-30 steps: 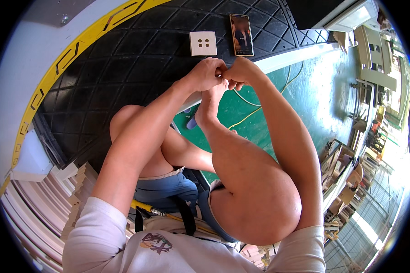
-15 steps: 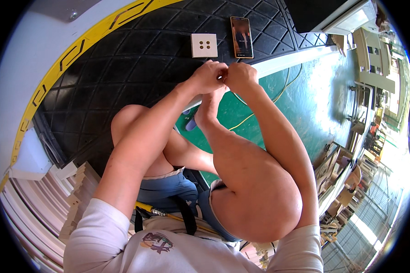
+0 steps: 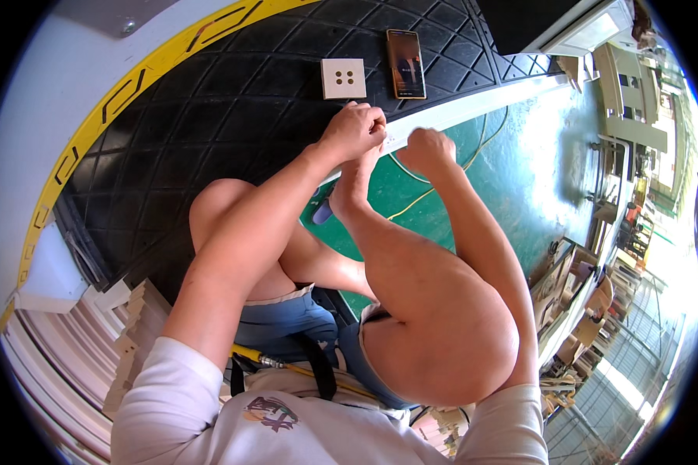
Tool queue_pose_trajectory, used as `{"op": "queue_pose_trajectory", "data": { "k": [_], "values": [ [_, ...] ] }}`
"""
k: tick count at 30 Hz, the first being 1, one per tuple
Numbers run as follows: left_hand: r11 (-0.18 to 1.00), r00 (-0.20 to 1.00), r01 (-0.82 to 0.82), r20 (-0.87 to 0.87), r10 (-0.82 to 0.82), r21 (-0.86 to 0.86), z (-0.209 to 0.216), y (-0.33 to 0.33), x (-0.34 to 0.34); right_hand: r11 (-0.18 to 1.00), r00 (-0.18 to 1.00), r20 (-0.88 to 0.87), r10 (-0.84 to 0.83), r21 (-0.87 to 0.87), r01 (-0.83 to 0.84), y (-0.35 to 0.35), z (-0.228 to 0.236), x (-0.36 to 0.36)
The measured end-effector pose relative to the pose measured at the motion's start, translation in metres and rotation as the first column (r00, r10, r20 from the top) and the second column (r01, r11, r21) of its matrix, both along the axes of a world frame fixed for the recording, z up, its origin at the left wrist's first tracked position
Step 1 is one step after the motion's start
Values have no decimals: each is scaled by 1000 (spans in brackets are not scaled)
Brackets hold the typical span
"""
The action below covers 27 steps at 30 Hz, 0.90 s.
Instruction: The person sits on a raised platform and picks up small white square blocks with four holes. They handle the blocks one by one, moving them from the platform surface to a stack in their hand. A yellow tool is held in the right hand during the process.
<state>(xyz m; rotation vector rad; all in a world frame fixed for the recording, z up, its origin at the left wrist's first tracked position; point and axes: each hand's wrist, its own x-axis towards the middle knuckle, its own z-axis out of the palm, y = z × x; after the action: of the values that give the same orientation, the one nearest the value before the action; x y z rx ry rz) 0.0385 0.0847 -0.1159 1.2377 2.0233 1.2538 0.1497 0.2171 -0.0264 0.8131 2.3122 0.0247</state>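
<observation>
My left hand (image 3: 354, 133) is closed over the toes of my bare foot (image 3: 354, 180). Its fingers curl inward, and whatever they pinch is hidden. A hand's width to the right, my right hand (image 3: 429, 153) hangs in the air over the green floor with its fingers curled into a fist. I cannot make out whether anything is inside it. Just beyond my left hand lies a small white square piece (image 3: 343, 80) with several round dark holes. To its right a phone (image 3: 406, 65) rests face up, its screen lit.
Black matting (image 3: 233, 101) with diagonal ridges carries the phone and the white piece. A white edge strip (image 3: 481, 108) borders it above the green floor (image 3: 434, 213), where a thin hose runs. Yellow trim (image 3: 124, 97) curves along the left. Shelves and wooden pieces (image 3: 578, 302) stand right.
My right hand has pulled away from my left, moving right and slightly nearer to me. My left hand has stayed at the foot.
</observation>
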Motion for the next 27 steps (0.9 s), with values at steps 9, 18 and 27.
{"op": "queue_pose_trajectory", "data": {
  "k": [9,18,27],
  "values": [
    [993,993,-116,31,117,-25,-1,5,14,191,-230,-212,-950,-975,113,-139,-39,-13],
    [976,952,-144,248,181,-161,20,-14,13,821,166,-806,-568,-540,187,-119,-97,1],
    [943,897,-248,317,310,-221,25,-74,1,995,645,-763,48,94,37,-153,-161,-4]
  ]
}}
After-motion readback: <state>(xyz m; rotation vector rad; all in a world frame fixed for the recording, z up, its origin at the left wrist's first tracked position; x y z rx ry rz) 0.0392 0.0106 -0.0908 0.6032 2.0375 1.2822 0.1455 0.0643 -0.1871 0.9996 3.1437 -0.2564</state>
